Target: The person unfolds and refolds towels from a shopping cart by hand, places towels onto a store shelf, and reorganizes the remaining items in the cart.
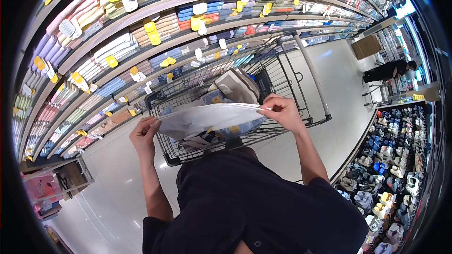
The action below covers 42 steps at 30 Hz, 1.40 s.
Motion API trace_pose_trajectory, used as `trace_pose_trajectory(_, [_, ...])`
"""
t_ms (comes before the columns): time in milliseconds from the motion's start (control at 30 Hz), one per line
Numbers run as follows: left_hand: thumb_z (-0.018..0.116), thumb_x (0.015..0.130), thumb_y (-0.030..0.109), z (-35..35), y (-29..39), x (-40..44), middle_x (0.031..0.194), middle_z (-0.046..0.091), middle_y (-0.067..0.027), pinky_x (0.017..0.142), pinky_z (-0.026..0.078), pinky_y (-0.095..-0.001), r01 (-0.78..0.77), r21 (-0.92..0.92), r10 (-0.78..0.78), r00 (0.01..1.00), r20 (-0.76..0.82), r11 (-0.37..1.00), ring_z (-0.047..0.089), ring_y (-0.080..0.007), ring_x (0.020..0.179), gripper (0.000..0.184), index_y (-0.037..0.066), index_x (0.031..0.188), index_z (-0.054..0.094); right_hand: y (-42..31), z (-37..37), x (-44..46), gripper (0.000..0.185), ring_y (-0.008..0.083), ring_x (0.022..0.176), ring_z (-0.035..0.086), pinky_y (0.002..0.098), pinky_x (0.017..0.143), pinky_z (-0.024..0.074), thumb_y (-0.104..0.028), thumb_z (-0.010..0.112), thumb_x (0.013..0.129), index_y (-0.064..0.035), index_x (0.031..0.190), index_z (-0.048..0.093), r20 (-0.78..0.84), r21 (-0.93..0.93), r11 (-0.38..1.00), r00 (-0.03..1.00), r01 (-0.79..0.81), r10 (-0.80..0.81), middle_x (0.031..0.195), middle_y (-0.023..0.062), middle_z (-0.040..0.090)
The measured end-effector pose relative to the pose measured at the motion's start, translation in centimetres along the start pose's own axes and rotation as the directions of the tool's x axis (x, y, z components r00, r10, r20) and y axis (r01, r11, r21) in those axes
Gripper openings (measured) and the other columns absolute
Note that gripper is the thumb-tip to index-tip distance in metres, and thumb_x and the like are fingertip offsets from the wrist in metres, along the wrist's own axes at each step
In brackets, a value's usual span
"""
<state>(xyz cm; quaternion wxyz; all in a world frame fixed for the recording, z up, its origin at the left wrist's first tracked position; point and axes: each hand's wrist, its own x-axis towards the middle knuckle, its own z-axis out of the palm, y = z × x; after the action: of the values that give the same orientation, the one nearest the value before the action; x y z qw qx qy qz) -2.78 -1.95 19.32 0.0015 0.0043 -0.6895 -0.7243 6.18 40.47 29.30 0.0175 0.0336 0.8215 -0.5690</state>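
Stretched between my two hands is a thin white, partly see-through bag (pixel 202 121), its long upper edge pulled nearly straight. My left hand (pixel 145 134) pinches one corner between thumb and fingers. At the opposite corner, my right hand (pixel 281 112) pinches the same edge. Beneath the bag stands a dark wire shopping cart (pixel 176 154), close against my body. In it lie folded cloths, among them a brown and cream folded textile (pixel 237 86) and light blue items (pixel 254 126) partly hidden by the bag.
Shelves (pixel 155 7) of folded towels with yellow and white tags curve along the far and left side. A shoe display (pixel 383 169) is at the right. Farther right, a person (pixel 393 70) in dark clothes stands near a cardboard box (pixel 366 47). Pale floor (pixel 113 207) surrounds the cart.
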Motion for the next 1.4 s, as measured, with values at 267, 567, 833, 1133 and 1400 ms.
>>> trace_pose_trajectory(267, [0.075,0.084,-0.006,-0.4,0.1,-0.4,0.102,0.071,-0.0094,0.077,0.052,-0.0240,0.029,-0.038,-0.030,0.999,-0.027,0.999,0.064,-0.0121,0.086,0.013,-0.004,0.096,0.075,1.2,0.1,0.3,0.005,0.0053,0.072,0.051,0.0221,0.062,0.0382,-0.001,0.075,0.085,-0.0010,0.089,0.074,0.064,0.020,0.998,0.996,-0.059,0.058,0.084,-0.0015,0.061])
trace_pose_trajectory(567, [0.075,0.082,-0.006,-0.6,-0.6,0.0,0.101,0.071,-0.0092,0.076,0.051,-0.0237,0.019,-0.015,-0.019,0.999,0.037,1.000,0.063,-0.0123,0.087,0.013,-0.003,0.095,0.075,0.2,-0.2,-0.2,0.008,0.0057,0.072,0.051,0.0222,0.062,0.0397,-0.002,0.075,0.086,-0.0019,0.094,0.076,0.049,-0.043,0.997,0.997,-0.060,0.062,0.087,-0.0007,0.060])
trace_pose_trajectory(833, [0.075,0.081,-0.009,0.1,-0.2,0.1,0.101,0.070,-0.0088,0.074,0.051,-0.0232,0.037,0.025,-0.039,0.996,0.077,0.999,0.063,-0.0122,0.087,0.015,-0.003,0.094,0.076,1.0,0.6,-0.9,0.007,0.0016,0.070,0.050,0.0201,0.062,0.0397,-0.001,0.075,0.086,-0.0048,0.089,0.070,-0.073,0.223,0.963,0.982,-0.153,0.172,0.083,-0.0061,0.061])
trace_pose_trajectory(1133, [0.072,0.083,-0.011,-0.3,-1.1,0.3,0.104,0.070,-0.0089,0.078,0.053,-0.0252,0.042,0.034,-0.043,0.999,0.027,0.999,0.065,-0.0137,0.089,0.017,-0.003,0.097,0.073,1.2,-0.1,-1.3,0.010,0.0029,0.069,0.053,0.0210,0.061,0.0408,-0.004,0.079,0.083,-0.0017,0.086,0.070,-0.075,0.094,0.989,0.990,-0.115,0.122,0.083,-0.0034,0.063])
trace_pose_trajectory(1400, [0.073,0.086,-0.003,0.8,3.1,0.9,0.085,0.068,0.0001,0.071,0.050,-0.0224,0.020,0.301,-0.076,0.981,0.176,0.953,0.060,-0.0073,0.075,0.025,0.000,0.110,0.072,0.3,-1.0,-0.9,0.009,0.0082,0.074,0.059,0.0240,0.066,0.0455,0.002,0.079,0.080,0.0005,0.084,0.070,-0.097,0.068,0.997,0.995,-0.028,0.035,0.082,0.0012,0.064])
